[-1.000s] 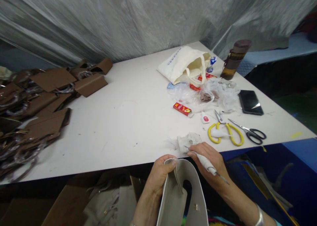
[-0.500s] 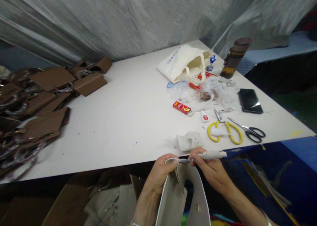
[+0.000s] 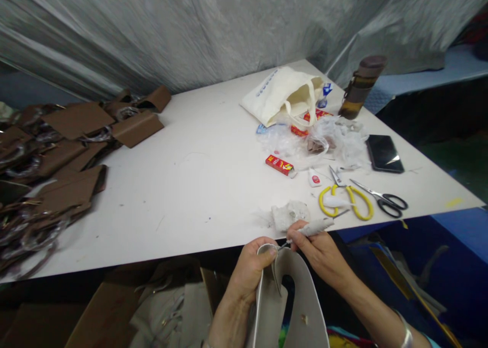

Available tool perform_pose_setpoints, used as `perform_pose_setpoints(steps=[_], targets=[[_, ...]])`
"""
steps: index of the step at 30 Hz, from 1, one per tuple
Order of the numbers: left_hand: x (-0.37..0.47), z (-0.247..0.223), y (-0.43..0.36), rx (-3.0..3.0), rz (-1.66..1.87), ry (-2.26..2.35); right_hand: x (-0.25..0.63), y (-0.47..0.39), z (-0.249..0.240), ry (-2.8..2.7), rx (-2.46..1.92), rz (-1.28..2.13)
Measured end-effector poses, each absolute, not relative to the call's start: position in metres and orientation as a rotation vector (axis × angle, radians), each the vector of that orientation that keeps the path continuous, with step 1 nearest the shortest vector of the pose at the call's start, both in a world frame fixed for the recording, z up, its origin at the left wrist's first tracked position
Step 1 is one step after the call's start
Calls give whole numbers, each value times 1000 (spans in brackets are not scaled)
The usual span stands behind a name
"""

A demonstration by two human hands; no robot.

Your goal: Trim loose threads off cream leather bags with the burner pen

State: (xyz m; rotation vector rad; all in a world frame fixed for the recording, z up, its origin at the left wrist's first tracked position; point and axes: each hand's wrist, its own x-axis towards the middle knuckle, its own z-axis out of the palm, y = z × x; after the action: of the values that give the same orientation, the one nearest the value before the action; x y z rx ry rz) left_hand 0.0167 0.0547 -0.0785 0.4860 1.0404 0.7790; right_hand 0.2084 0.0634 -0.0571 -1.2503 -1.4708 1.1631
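My left hand (image 3: pixel 248 269) pinches the upper edge of a pale grey-beige bag piece (image 3: pixel 307 297) with a long curved cutout and a small metal fitting. My right hand (image 3: pixel 324 259) is closed round an awl-like tool (image 3: pixel 317 227) with a white wrapped handle and thin metal ends. Its near end points at the bag's edge beside my left thumb; whether it pierces the material I cannot tell. Just beyond the hands, a crumpled whitish pad (image 3: pixel 288 215) lies on the table near yellow-handled scissors (image 3: pixel 364 205) and black-handled scissors (image 3: pixel 391 204).
On the white table (image 3: pixel 198 185), brown bags (image 3: pixel 76 119) are heaped at left. Toward the right are a cream tote (image 3: pixel 272 96), plastic wrap (image 3: pixel 343 142), a red box (image 3: pixel 279 165), a small white bottle (image 3: pixel 314 178), a phone (image 3: pixel 385 153) and a drink bottle (image 3: pixel 362 88).
My right hand has shifted slightly left and up, and the tool, nearly level before, now slants with its far end raised. The bag piece has moved a little right in view.
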Motion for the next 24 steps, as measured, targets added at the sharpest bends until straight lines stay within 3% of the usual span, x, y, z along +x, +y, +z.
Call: perform_pose_setpoints(steps=[7, 17, 24], targets=[[29, -76, 41, 645, 827, 1132, 200, 65, -54, -1401, -1386, 1132], [23, -69, 33, 736, 881, 1202, 225, 17, -59, -1619, -922, 1060], [15, -49, 17, 902, 986, 1375, 231, -9, -43, -1405, -975, 1009]])
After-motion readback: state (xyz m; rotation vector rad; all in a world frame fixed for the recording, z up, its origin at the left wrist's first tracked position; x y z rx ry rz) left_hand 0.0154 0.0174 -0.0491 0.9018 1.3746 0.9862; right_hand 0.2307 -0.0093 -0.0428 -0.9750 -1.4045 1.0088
